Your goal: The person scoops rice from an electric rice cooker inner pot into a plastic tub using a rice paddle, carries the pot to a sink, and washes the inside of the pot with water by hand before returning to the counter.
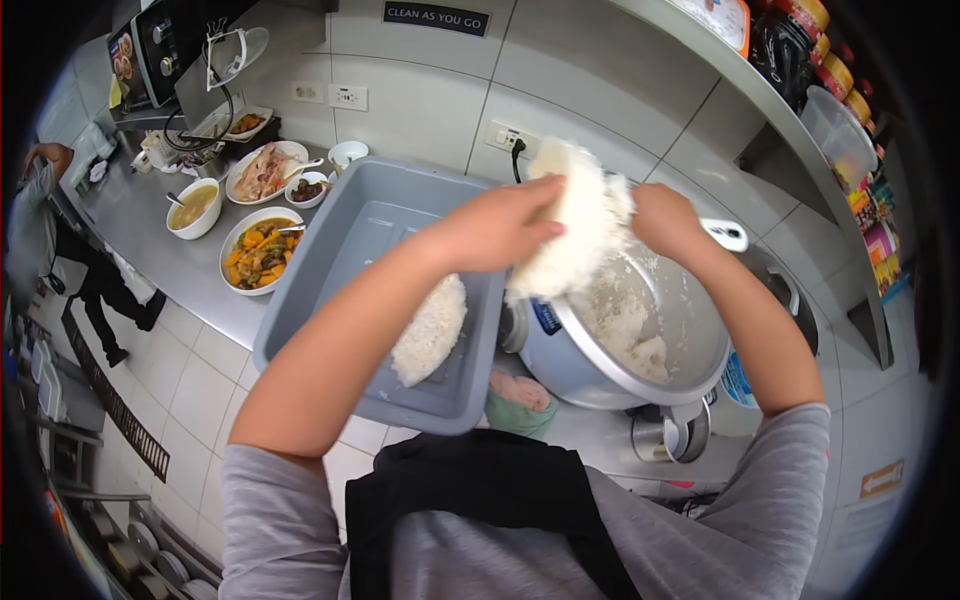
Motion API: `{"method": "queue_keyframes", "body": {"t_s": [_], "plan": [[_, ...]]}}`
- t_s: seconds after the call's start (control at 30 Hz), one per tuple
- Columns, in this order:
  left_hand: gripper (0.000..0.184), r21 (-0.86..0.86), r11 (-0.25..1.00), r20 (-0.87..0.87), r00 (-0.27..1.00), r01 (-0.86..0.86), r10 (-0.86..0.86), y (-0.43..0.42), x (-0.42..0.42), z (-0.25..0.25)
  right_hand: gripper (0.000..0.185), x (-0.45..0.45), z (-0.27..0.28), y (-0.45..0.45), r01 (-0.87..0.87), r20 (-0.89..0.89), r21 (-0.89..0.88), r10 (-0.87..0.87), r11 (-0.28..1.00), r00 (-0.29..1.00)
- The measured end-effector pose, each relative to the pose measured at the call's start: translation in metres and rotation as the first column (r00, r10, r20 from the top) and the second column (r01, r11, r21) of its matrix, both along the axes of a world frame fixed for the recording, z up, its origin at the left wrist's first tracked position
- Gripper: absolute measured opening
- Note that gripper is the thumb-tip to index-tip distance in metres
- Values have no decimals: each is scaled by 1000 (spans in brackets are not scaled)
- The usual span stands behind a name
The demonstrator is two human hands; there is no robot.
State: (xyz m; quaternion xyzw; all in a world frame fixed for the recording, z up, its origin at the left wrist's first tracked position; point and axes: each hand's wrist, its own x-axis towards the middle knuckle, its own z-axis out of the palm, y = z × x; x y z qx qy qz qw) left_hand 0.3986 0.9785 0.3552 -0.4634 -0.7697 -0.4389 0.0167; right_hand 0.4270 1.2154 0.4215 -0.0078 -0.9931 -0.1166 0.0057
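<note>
My left hand (510, 225) grips a broad, flat portion of white rice (568, 235), seemingly in a clear plastic bag, though the film is hard to make out. It hangs over the near-left rim of a large rice cooker pot (690, 340) with loose cooked rice (632, 325) inside. Closed beside the bag, my right hand (665, 215) appears to hold a white rice paddle (726, 235); the handle sticks out past the wrist, and its blade is mostly hidden by rice. Left of the pot, a similar rice portion (432, 330) lies in a grey plastic tub (275, 335).
Left of the tub stand a bowl of vegetable stew (258, 252), a soup bowl (194, 210) and a meat plate (265, 172). A folded cloth (520, 405) lies before the pot. A shelf (800, 140) overhangs the right side. Another person (75, 250) stands far left.
</note>
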Motion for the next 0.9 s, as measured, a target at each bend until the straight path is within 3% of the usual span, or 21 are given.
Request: {"method": "queue_keyframes", "body": {"t_s": [0.13, 0.33, 0.37, 0.4, 0.43, 0.5, 0.57, 0.63, 0.73, 0.83, 0.9], "plan": [[56, -126, 990, 187, 979, -55, 79, -111, 0, -43, 22, -25, -47, -106, -125, 107, -24, 127, 992, 986], [58, 56, 991, 665, 745, -118, 51, -199, -1, -208, 23, -43, -172, -220, -232, 201, -96, 247, 968, 948], [58, 57, 991, 666, 744, -118, 50, -204, 5, -214, 21, -44, -180, -232, -313, 262, 65, 287, 948, 921], [58, -117, 982, 615, 765, -151, 191, -206, 10, -221, 19, -46, -185, -239, -393, 330, 218, 311, 893, 891], [58, -286, 940, 540, 779, -186, 318, -208, 16, -226, 19, -44, -178, -244, -425, 270, 308, 350, 851, 897], [57, -282, 928, 481, 801, -243, 356, -207, 30, -225, 10, -38, -139, -239, -443, 158, 473, 422, 762, 893], [55, -272, 925, 401, 842, -267, 361, -202, 35, -213, 9, -34, -66, -206, -361, 79, 533, 380, 766, 922], [48, -185, 846, 149, 836, -500, 527, -209, 41, -200, 25, -31, -21, -160, -327, -107, 352, 385, 877, 917], [42, -67, 806, 74, 802, -588, 592, -202, 43, -188, 30, -23, 12, -81, -109, -155, 280, 157, 954, 975], [38, 11, 798, 88, 796, -603, 599, -165, 46, -153, 32, -13, -20, 32, 22, -151, 227, 13, 974, 988], [37, 93, 830, 84, 835, -550, 544, -125, 44, -136, 34, -6, -50, 91, 163, -13, 227, -164, 960, 986]]}}
